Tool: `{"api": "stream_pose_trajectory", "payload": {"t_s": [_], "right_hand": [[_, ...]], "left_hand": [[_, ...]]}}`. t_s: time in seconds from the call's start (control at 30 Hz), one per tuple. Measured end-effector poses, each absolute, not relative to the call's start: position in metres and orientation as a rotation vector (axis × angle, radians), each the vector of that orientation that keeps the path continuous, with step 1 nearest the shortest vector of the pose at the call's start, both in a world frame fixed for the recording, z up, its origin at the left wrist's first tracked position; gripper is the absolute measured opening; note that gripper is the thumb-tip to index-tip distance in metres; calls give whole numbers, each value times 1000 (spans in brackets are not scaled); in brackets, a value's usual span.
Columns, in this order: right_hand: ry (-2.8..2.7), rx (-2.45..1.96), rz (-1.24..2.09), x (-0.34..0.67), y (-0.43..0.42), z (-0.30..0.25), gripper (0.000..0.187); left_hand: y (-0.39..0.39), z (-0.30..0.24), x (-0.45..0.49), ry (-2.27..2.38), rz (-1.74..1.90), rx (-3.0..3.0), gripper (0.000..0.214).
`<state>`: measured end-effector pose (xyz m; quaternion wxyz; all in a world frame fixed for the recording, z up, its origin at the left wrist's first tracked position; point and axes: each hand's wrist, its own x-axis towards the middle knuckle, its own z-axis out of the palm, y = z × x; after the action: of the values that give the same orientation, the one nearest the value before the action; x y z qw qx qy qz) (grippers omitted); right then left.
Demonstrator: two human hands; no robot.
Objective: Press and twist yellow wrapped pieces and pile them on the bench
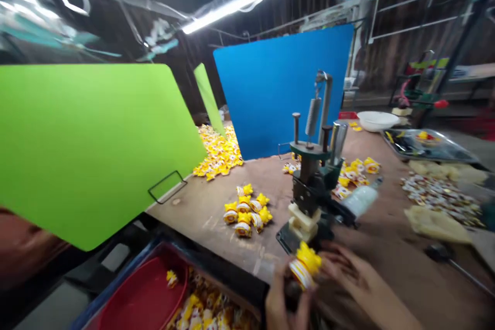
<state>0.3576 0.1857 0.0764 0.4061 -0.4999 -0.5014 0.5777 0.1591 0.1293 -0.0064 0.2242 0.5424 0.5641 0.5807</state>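
Holds toy in left hand, just in front of press; curls right hand loosely beside it, hard to tell whether touching; looks light, stiff, probably slick; best pinched by striped body, sparing yellow points

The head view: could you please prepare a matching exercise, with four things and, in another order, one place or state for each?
1. striped yellow piece
2. red basin
3. white bowl
4. spring

A. beside the metal tray
B. at the machine's upper part
C. between left hand and right hand
D. containing a single small toy

Pairs: 1-C, 2-D, 3-A, 4-B
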Motion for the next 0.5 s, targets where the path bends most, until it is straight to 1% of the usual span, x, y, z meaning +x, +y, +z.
{"api": "stream_pose_trajectory", "payload": {"t_s": [0.1, 0.17, 0.23, 0.3, 0.4, 0.43, 0.5], "right_hand": [[-1248, -1327, 1264, 378, 199, 73, 68], [-1210, -1367, 1214, 398, 209, 71, 70], [-1166, -1394, 1216, 415, 221, 70, 70], [-1074, -1380, 1218, 427, 238, 71, 65], [-830, -1163, 1313, 436, 274, 91, 61], [-763, -1058, 1379, 437, 287, 104, 63], [-701, -882, 1465, 435, 310, 136, 65]], "left_hand": [[156, 20, 145, 1648, 1587, 1496, 54], [180, 31, 146, 1631, 1584, 1560, 50], [198, 36, 153, 1608, 1592, 1559, 44], [207, 37, 159, 1587, 1578, 1488, 44], [211, 37, 161, 1517, 1539, 1397, 46], [212, 38, 160, 1487, 1547, 1395, 51], [217, 39, 162, 1426, 1583, 1429, 74]]}}
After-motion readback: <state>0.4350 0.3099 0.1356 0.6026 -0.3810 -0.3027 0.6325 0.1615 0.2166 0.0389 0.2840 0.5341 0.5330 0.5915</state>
